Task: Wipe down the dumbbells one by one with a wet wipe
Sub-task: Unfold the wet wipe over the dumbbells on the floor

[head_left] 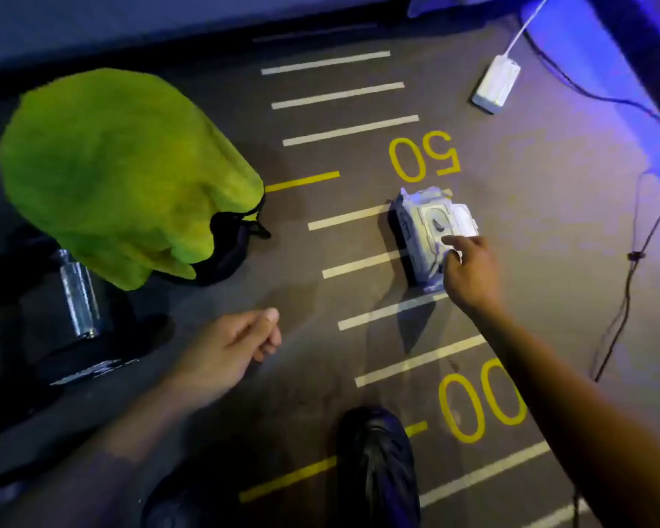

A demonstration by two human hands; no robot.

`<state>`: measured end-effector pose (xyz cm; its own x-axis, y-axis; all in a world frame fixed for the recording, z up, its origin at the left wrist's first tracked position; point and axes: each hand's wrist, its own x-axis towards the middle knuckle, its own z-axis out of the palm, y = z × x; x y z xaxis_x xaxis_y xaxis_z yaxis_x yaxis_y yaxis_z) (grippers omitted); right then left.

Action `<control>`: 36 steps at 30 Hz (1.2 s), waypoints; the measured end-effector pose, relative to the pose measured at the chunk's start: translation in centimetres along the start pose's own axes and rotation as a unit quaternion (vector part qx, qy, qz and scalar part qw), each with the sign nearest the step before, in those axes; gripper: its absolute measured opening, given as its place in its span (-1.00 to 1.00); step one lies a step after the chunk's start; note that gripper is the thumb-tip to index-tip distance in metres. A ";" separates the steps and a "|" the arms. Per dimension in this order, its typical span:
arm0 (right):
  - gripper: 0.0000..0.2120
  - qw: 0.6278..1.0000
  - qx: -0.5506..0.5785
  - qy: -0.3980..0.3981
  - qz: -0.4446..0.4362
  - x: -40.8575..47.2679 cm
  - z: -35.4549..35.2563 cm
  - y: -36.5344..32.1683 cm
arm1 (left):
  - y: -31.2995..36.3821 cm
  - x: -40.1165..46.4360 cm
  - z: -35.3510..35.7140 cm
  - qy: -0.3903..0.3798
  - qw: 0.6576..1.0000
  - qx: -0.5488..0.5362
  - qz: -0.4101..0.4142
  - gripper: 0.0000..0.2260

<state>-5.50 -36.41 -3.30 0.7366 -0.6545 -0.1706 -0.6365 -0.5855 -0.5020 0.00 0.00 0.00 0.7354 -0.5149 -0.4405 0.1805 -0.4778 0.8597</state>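
Observation:
A white wet wipe pack (427, 230) lies on the floor right of centre, its lid flap open. My right hand (469, 272) rests on the pack's near end. Index finger and thumb pinch a small white bit of wet wipe (456, 256) at the opening. My left hand (229, 348) hovers over the floor at lower centre, fingers loosely curled and holding nothing. A dumbbell (79, 295) with a chrome handle and black heads lies at the left edge, about a hand's length left of my left hand.
A bright green towel (122, 173) is draped over a black bag (233, 242) at upper left. A white power adapter (496, 83) and dark cables (625, 299) lie at the right. A black shoe (378, 466) stands at bottom centre. The floor has white and yellow distance markings.

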 end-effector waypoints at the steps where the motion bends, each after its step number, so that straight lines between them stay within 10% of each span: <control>1: -0.61 1.000 -0.004 -0.005 0.002 0.6 0.1 0.3 | 0.3 0.5 0.3 -0.017 1.000 -0.010 -0.008 -0.51; 20: -0.87 0.961 -0.266 -0.037 -0.064 6.6 -0.9 -2.3 | 1.3 8.7 3.3 -0.069 0.995 -0.064 -0.031 -0.46; 36: -0.82 0.979 -0.180 -0.012 -0.096 6.9 0.5 -0.9 | 1.9 8.0 2.3 -0.080 0.996 -0.028 -0.032 -0.48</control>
<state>0.26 -40.15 -4.47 0.8525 -0.5077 -0.1242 -0.5227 -0.8299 -0.1951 4.74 -6.70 -2.45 0.6083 -0.5934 -0.5271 0.2636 -0.4754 0.8394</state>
